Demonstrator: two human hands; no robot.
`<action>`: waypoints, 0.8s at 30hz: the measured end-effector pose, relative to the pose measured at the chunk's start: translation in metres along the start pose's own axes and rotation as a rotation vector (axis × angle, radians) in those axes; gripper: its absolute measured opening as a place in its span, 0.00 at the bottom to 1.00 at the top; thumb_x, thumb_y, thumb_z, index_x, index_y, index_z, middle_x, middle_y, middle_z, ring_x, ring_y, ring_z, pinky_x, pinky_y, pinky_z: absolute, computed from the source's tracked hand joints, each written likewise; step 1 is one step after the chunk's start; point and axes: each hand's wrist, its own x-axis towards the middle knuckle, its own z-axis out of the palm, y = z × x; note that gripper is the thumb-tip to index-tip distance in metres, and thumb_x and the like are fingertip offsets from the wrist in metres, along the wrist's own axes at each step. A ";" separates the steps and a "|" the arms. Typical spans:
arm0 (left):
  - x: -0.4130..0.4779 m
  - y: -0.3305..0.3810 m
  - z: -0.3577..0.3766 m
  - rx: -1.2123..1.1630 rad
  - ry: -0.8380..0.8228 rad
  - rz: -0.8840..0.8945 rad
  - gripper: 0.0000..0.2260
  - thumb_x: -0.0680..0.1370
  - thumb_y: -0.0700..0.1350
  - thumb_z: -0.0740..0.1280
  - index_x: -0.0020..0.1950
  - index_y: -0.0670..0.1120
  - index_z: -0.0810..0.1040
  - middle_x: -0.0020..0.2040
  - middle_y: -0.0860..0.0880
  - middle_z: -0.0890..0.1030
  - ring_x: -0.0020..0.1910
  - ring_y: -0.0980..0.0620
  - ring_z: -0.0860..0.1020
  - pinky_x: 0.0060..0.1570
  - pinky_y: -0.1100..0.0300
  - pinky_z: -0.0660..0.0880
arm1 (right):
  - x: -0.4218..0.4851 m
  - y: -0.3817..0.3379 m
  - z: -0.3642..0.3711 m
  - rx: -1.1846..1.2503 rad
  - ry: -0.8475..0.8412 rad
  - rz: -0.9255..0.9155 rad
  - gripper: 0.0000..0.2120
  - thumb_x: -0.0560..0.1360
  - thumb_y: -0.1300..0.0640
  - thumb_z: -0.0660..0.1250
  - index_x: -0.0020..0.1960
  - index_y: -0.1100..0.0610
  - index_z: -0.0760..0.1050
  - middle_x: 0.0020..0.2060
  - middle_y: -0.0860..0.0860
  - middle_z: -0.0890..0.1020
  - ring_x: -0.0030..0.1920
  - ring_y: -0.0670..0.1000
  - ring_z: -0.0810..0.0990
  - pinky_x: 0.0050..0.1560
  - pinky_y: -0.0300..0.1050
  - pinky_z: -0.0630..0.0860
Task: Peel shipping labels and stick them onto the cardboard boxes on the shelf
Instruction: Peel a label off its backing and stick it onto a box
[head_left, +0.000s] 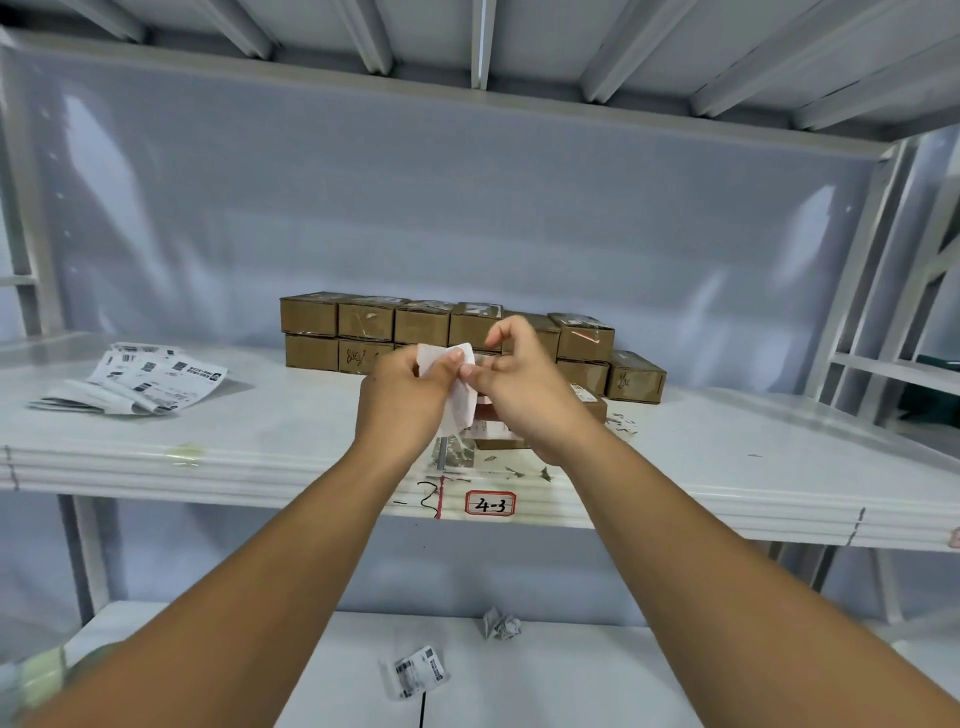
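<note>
A white shipping label hangs between both my hands above the white shelf. My left hand pinches its upper edge with thumb and fingers. My right hand pinches the label from the right side. Behind my hands stand two rows of small brown cardboard boxes, stacked one on the other. One more box lies right under my right hand, mostly hidden, with a label on its top.
A folded strip of printed labels lies at the shelf's left. Paper scraps litter the front edge near the tag "4-3". On the lower shelf lie a crumpled paper ball and a discarded label.
</note>
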 end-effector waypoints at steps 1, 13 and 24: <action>0.000 -0.001 0.002 0.017 0.028 0.010 0.10 0.78 0.51 0.64 0.37 0.52 0.77 0.35 0.53 0.79 0.37 0.51 0.76 0.38 0.57 0.71 | 0.000 0.001 0.002 -0.017 0.014 -0.022 0.13 0.78 0.63 0.62 0.46 0.48 0.62 0.40 0.58 0.76 0.35 0.52 0.74 0.30 0.46 0.73; 0.004 -0.007 -0.001 0.190 0.142 0.105 0.23 0.81 0.51 0.58 0.28 0.45 0.62 0.26 0.49 0.65 0.27 0.53 0.61 0.28 0.59 0.57 | -0.004 0.001 0.005 0.129 0.011 -0.022 0.11 0.79 0.66 0.61 0.44 0.51 0.67 0.38 0.54 0.77 0.34 0.53 0.78 0.37 0.51 0.77; 0.022 -0.016 -0.001 0.149 0.113 -0.087 0.21 0.81 0.53 0.58 0.35 0.41 0.73 0.29 0.48 0.70 0.29 0.51 0.65 0.30 0.58 0.60 | -0.003 0.006 0.009 0.246 0.073 0.046 0.14 0.79 0.67 0.61 0.39 0.54 0.77 0.41 0.56 0.76 0.35 0.53 0.77 0.35 0.43 0.78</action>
